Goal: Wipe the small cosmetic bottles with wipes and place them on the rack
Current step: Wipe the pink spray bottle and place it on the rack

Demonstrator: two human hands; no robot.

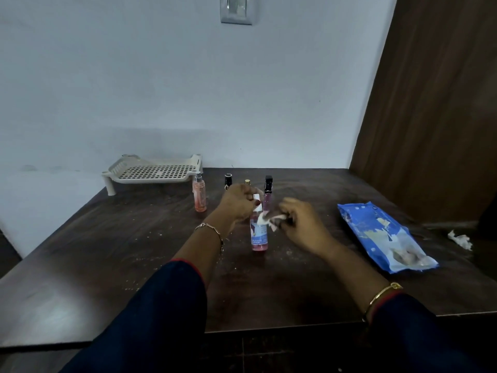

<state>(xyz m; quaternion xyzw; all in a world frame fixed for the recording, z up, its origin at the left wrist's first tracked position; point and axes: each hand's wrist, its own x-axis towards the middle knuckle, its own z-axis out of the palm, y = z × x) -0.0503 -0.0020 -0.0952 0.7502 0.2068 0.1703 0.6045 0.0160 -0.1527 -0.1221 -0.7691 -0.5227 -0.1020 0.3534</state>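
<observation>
Presently, the pink bottle (pixel 259 238) stands upright on the dark table (pixel 134 238), near the middle and towards the person. The left hand (pixel 238 201) grips it at the top, fingers curled round the white cap. The right hand (pixel 304 224) pinches a crumpled white wipe (pixel 270 221), which touches the upper body of the bottle just below the cap.

Behind the hands four more bottles stand upright in a loose row: a peach spray bottle (pixel 199 196) at the left, a small black-capped bottle (pixel 228 179), a gold-capped bottle (pixel 247 182) partly hidden by the left hand, and a tall pink bottle with a black cap (pixel 268 188). Their labels are too small to read.

The beige perforated rack (pixel 153 172) sits at the far left corner of the table against the wall, with no bottle on it, well apart from the bottle in hand.

A blue wipes pack (pixel 376 227) lies flat to the right of the right hand. A used wipe (pixel 461 239) lies crumpled near the table's right edge. Pale specks are scattered across the tabletop.
</observation>
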